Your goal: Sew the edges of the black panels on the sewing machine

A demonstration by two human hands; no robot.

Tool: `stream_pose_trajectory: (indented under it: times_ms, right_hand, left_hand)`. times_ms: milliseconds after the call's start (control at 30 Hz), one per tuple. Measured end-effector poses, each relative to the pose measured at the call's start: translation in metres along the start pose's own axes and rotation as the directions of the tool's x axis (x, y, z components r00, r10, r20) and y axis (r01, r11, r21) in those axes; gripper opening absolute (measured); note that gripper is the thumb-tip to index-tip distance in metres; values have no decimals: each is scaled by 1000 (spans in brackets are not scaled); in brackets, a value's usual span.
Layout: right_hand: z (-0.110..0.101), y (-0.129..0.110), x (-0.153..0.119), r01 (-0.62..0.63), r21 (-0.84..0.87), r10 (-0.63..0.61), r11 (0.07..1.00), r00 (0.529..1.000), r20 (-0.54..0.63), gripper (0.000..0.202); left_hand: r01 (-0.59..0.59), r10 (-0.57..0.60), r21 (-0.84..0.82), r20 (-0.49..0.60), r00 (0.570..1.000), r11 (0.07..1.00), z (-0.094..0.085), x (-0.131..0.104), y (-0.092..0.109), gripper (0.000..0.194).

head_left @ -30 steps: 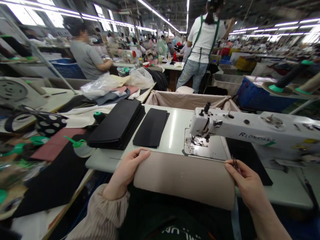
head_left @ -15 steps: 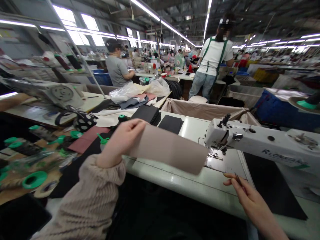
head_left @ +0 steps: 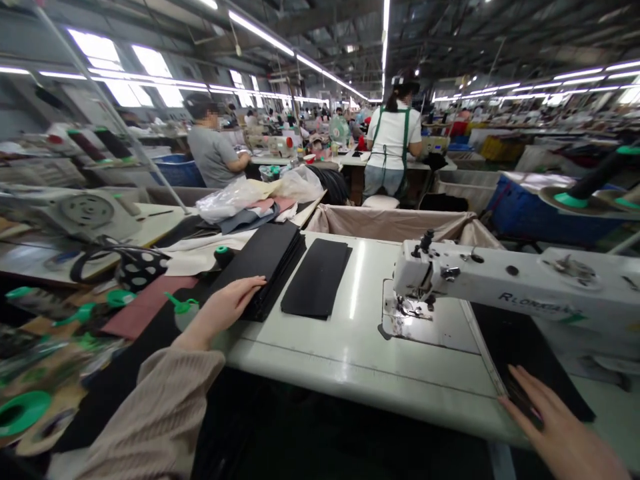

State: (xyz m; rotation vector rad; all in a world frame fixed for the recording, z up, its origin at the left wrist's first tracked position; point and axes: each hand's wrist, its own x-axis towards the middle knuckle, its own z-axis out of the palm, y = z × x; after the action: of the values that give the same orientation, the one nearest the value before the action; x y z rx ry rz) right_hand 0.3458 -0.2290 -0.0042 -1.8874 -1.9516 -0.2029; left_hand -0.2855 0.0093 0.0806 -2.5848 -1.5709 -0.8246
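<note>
My left hand point(head_left: 223, 310) lies with its fingers stretched over the near part of a tall stack of black pieces point(head_left: 265, 257). A smaller black stack point(head_left: 319, 277) rests on the pale table point(head_left: 350, 373) to its right. My right hand point(head_left: 545, 413) is beside the black sheet point(head_left: 515, 340) at the right, with small dark snips point(head_left: 524, 400) in it. Between the hands stands a white sewing machine point(head_left: 460, 267), its needle area point(head_left: 410, 310) bare of material.
At the left are a green-capped bottle point(head_left: 184, 310), thread spools point(head_left: 25, 413), a reddish piece point(head_left: 150, 307) and a polka-dot bag point(head_left: 143, 270). Behind the table is a fabric-lined bin point(head_left: 380, 223). Two people point(head_left: 213, 143) point(head_left: 393, 137) work farther back.
The greyish-brown piece has left my left hand and is out of sight. That hand has moved down onto the tall stack. My right hand has shifted right, and the view has turned slightly.
</note>
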Motion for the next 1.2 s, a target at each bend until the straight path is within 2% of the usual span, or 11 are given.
stream_pose_trajectory:
  times_ms: [167, 333, 400, 500, 567, 700, 767, 833, 900, 967, 1200]
  right_hand:
    - [9, 14, -17, -146, -12, 146, 989, 986, 82, 45]
    - [-9, 7, -9, -213, 65, 207, 975, 975, 80, 38]
    - [-21, -16, 0, -203, 129, 196, 971, 978, 66, 32]
    - [-30, -80, 15, -66, 303, 15, 951, 986, 169, 25]
    - [-26, -131, 25, 13, 413, -154, 911, 938, 310, 19]
    - [1, -201, 37, 127, 659, -457, 742, 815, 357, 8]
    - [14, -207, 46, 99, 771, -539, 629, 771, 340, 16]
    - [26, -196, 62, 68, 783, -477, 618, 825, 304, 25]
    - [37, -178, 85, 45, 675, -284, 736, 926, 248, 27]
    - [47, -161, 112, 30, 496, -143, 868, 971, 192, 28]
    - [82, -160, 164, 107, -40, -92, 993, 955, 283, 63]
  left_hand:
    - [34, -35, -45, -39, 999, 998, 1, -14, 22, 41]
    - [-33, -9, -182, -226, 974, 983, 22, -5, 77, 35]
    - [-121, 64, -295, -198, 978, 948, 44, 1, 112, 34]
    - [-247, 276, -453, -1, 961, 857, 81, 15, 176, 34]
    - [-322, 439, -517, 118, 891, 793, 108, 23, 219, 37]
    - [-469, 678, -556, 256, 689, 686, 159, 23, 276, 52]
    - [-515, 693, -492, 303, 654, 702, 177, 13, 281, 61]
    - [-516, 648, -407, 328, 687, 754, 184, -1, 271, 62]
    - [-473, 568, -328, 323, 757, 818, 180, -16, 253, 58]
    - [-406, 474, -261, 306, 825, 876, 171, -28, 235, 54]
    - [-293, 339, -194, 276, 900, 936, 158, -28, 211, 47]
